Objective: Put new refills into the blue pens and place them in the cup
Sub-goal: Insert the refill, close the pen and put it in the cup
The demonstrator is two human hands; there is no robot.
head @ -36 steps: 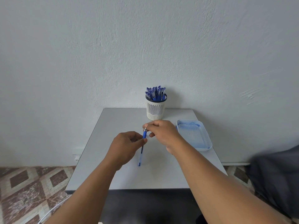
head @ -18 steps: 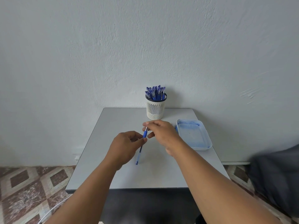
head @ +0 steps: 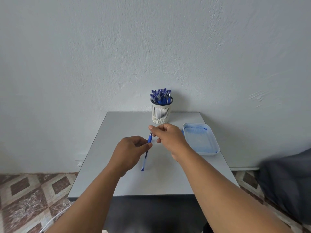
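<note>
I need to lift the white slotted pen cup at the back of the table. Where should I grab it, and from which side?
Grip the white slotted plastic pen cup around its mid wall, coming from the near side. It stands upright against the wall, so the back is shut off, and the blue capped pens bristling above the dark rim probably rule out a top grab. Both hands are busy with the blue pen.

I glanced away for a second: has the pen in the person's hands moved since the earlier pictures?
Yes, slightly. The pen has tilted: judged against the table's front edge, its lower end swung leftward, while both hands hold its upper part in about the same spot.
</note>
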